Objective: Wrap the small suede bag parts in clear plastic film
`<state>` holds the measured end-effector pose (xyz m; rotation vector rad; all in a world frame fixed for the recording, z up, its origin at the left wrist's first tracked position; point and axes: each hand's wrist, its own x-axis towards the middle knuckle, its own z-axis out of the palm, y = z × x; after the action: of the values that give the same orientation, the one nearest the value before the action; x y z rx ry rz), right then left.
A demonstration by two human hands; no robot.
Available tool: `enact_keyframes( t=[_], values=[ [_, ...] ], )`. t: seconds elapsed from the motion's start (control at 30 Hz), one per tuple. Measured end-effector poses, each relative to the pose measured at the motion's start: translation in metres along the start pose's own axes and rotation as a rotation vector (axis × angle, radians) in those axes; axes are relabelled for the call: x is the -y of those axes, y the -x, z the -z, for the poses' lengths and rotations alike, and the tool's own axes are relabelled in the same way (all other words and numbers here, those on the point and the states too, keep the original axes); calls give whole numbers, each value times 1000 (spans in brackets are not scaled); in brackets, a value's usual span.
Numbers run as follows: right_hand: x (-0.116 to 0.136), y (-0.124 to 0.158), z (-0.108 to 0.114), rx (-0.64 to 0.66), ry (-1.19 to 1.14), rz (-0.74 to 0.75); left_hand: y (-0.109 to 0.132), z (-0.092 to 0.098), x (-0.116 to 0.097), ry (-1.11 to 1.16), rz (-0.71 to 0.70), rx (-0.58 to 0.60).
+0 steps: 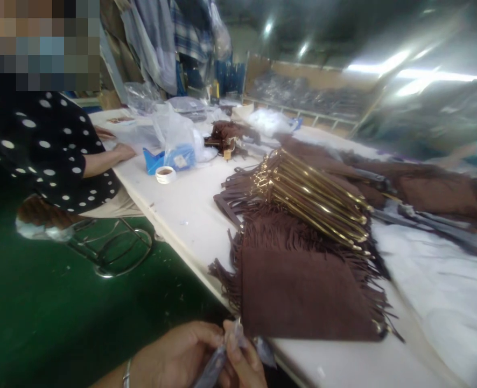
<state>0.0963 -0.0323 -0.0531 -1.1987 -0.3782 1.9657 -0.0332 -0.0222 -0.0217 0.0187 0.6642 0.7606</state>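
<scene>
I take the brown fringed panel (299, 291) as my landmark, because it lies on the white table (198, 202) just in front of me. Far to its left, a co-worker in a dotted sleeve (44, 140) rests one hand (123, 152) at the table edge. Between that person and the panel, on the far side, there are a blue holder (153, 160) and a white roll (166, 174).

At the near left corner of the panel, below the table edge, is my left hand (186, 347). It pinches a grey wrapped strip (210, 369) between thumb and fingers. The strip is in both my hands, and its tip points toward this same corner. My right hand (244, 358) also grasps it, the thumb pressing near the tip. What is inside the wrapping I cannot tell.

I judge the strip to be light; the film looks thin, a little slippery and easy to tear. It is better to hold it close to the tip, with soft pressure from both thumbs, so the cover does not slide.

Behind the panel, shiny gold rods (319, 199) lie in a stack, probably stiff and heavier. To its right, a white sheet (436, 291) is spread.
</scene>
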Motion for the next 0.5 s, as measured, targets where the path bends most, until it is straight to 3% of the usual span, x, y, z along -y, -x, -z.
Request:
enact_keyframes(
  t=[0.27,0.5],
  values=[
    [19,14,-9,25,-10,-20,-3,-6,3,77,136,-82],
    [22,12,-3,137,102,-20,-24,10,21,93,93,-111]
  ],
)
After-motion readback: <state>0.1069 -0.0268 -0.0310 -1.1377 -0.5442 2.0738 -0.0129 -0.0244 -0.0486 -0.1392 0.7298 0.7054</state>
